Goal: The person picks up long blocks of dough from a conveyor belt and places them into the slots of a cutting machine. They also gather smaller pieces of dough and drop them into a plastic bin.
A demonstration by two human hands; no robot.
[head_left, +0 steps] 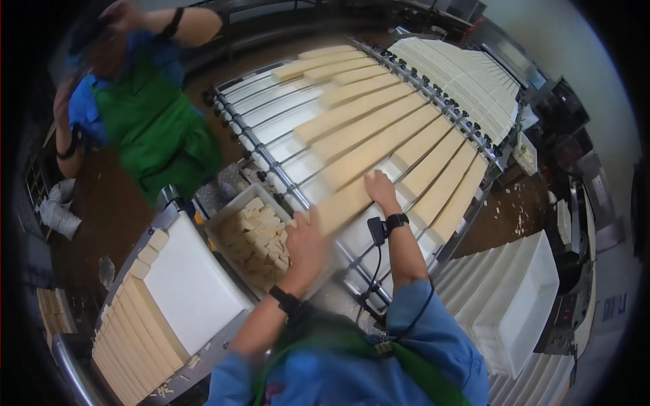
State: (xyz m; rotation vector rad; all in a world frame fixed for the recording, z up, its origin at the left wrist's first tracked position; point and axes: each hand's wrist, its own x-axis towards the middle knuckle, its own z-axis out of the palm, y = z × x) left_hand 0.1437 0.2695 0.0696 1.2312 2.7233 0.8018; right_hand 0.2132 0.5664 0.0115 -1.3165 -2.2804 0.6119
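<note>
The long, flat, pale-yellow slab [344,206], gripped by the left hand [305,242] at its near end and the right hand [383,191] farther along, looks soft, breakable, best held at spread points.

The left hand [305,242] covered one end of the pale strip [344,208], which was blurred there, and the fingers under the strip at the right hand [383,192] were hidden. Just beside the left hand, its forearm hid part of the bin [218,238], while well beyond that hand the co-worker [145,111] was blurred, with lower legs out of sight. Right of the right hand, the markings on the dark equipment [567,308] were too small to read, and the lower white trays [531,382] ran off the bottom edge.
</note>
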